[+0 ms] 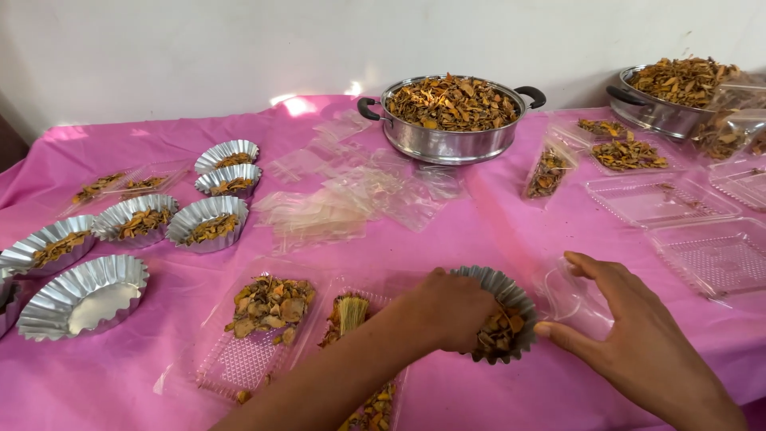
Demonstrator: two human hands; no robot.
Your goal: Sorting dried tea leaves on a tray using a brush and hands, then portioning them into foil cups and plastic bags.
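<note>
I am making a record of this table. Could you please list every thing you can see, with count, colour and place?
Tablecloth: one, pink, covers table.
Steel pots: two, silver, heaped with dried brown-orange chips, at back.
Fluted foil cups: about nine, silver, mostly left; one empty.
Clear bags: a loose pile, centre.
Clear plastic trays: several, right and front.
Left hand: tilts a filled foil cup.
Right hand: holds a clear bag open.
</note>
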